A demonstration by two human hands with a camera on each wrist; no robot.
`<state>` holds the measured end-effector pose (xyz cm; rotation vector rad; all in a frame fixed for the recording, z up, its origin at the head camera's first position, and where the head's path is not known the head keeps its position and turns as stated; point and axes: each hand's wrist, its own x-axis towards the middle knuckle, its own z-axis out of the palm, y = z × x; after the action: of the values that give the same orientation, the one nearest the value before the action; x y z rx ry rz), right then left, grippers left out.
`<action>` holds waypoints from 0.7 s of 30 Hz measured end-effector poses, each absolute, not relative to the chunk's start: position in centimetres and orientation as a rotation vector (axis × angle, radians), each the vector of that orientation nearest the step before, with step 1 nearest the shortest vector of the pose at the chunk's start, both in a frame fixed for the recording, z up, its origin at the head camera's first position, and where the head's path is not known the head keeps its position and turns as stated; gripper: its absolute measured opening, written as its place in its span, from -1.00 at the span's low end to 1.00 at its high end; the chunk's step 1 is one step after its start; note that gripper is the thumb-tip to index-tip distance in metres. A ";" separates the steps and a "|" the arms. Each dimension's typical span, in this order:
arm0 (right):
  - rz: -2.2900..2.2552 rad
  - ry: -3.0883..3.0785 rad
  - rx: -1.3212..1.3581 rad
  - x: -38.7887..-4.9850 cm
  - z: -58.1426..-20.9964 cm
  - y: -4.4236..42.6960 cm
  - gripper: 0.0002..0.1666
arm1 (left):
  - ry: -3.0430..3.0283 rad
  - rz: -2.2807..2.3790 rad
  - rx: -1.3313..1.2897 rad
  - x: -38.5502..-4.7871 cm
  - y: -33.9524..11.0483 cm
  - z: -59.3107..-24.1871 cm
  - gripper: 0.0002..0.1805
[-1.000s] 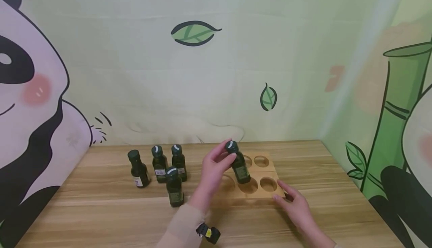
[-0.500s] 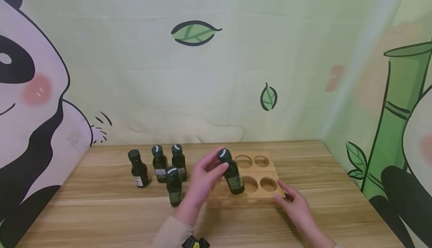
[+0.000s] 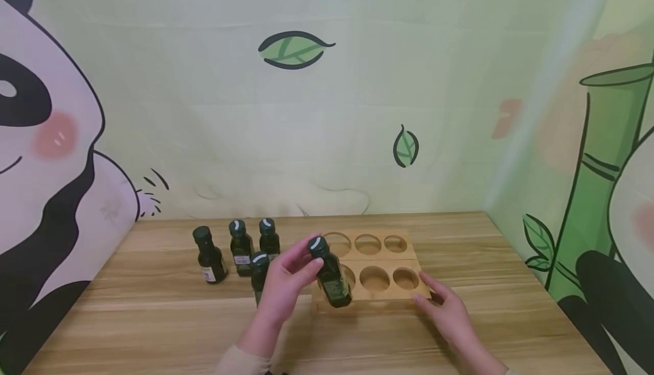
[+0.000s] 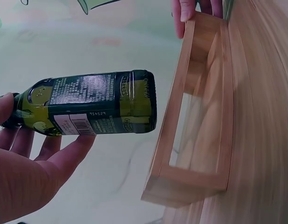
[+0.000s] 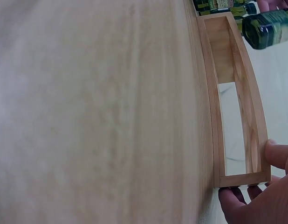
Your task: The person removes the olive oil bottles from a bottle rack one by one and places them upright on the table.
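My left hand (image 3: 283, 287) holds a dark green glass bottle (image 3: 332, 278) near its capped neck. The bottle tilts over the front left of a wooden bottle rack (image 3: 383, 260) with two rows of round holes. In the left wrist view, the bottle's base (image 4: 141, 102) is apart from the rack's frame (image 4: 179, 184), and a barcode label (image 4: 76, 124) faces the camera. At the rack's right front corner, my right hand (image 3: 449, 312) grips the wood. The right wrist view has its thumb (image 5: 277, 154) on the top board and fingers around the end.
Left of the rack stand several similar bottles: a slimmer long-necked one (image 3: 211, 261), two towards the back (image 3: 241, 250) (image 3: 268, 236), and one nearer (image 3: 259, 276), partly behind my left hand. The wood-grain table (image 3: 153, 329) meets a printed cloth backdrop (image 3: 204, 108).
My left hand has carried the bottle left and lower, from over the rack's middle to its front left hole. The right hand and rack have stayed put.
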<state>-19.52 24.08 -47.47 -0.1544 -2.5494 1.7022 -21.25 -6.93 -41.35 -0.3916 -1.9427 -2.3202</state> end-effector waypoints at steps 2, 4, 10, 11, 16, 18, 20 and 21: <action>1.701 -2.548 -0.164 -19.5 -47.4 24.1 -0.30 | -1.941 -2.304 -0.395 -21.1 -7.3 -41.4 -0.48; 1.696 -2.552 -0.171 -19.5 -47.4 24.1 -0.30 | -1.934 -2.297 -0.394 -20.9 -7.7 -41.4 -0.47; 1.692 -2.552 -0.171 -19.5 -47.4 24.1 -0.30 | -1.944 -2.259 -0.380 -20.3 -8.7 -41.4 -0.47; 1.688 -2.550 -0.168 -19.5 -47.4 24.1 -0.30 | -1.950 -2.247 -0.381 -20.2 -8.9 -41.4 -0.47; 1.694 -2.534 -0.169 -19.6 -47.5 24.1 -0.30 | -1.946 -2.204 -0.425 -19.8 -10.0 -41.5 -0.48; 1.693 -2.533 -0.165 -19.6 -47.5 24.1 -0.31 | -1.954 -2.181 -0.434 -19.6 -10.5 -41.5 -0.48; 1.689 -2.539 -0.172 -19.5 -47.4 24.1 -0.31 | -1.972 -2.159 -0.433 -19.4 -11.1 -41.5 -0.47; 1.684 -2.543 -0.172 -19.5 -47.4 24.1 -0.31 | -1.982 -2.148 -0.432 -19.2 -11.3 -41.5 -0.47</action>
<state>-19.53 24.05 -47.43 -0.1716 -2.5428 1.6845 -19.23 -11.31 -41.51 -0.4325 -1.9824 -2.1482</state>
